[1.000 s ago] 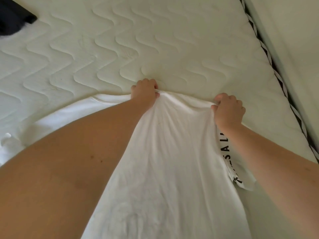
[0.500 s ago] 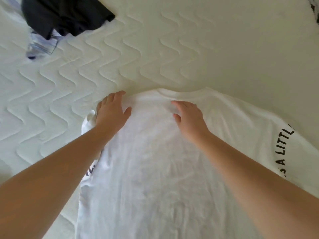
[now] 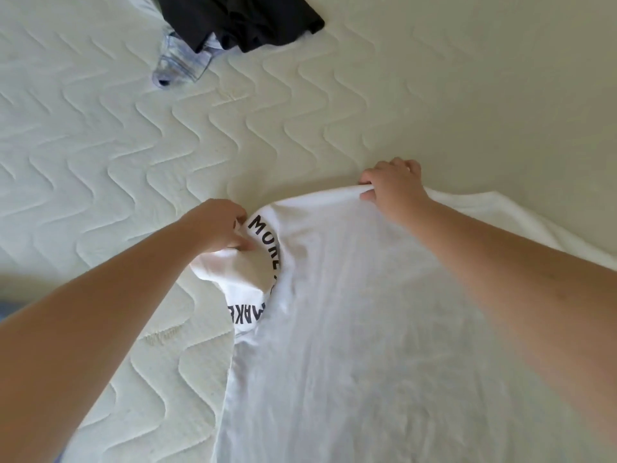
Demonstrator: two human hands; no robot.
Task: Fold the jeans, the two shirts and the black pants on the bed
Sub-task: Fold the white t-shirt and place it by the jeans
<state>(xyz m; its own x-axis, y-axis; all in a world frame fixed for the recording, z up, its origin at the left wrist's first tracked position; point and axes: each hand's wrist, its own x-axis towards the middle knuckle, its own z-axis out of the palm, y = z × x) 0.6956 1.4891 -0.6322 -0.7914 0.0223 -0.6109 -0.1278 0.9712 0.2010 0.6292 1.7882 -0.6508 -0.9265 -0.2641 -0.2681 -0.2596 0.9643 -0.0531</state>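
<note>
A white T-shirt [image 3: 350, 345] with curved black lettering lies back-up on the quilted mattress [image 3: 133, 145]. My left hand [image 3: 220, 228] pinches a bunched sleeve at the shirt's left side, turning the printed cloth upward. My right hand [image 3: 392, 185] grips the shirt's top edge near the collar and lifts it a little off the bed. Black pants [image 3: 243, 21] lie crumpled at the top of the view, partly cut off.
A pale blue-and-white garment [image 3: 180, 61] sticks out from under the black pants. A bluish blurred patch [image 3: 6, 309] shows at the left edge. Bare mattress stretches between the shirt and the dark pile.
Both hands lay flat on the shirt half a second ago; now the left pinches the sleeve and the right grips the top edge. The view has shifted toward the black pants.
</note>
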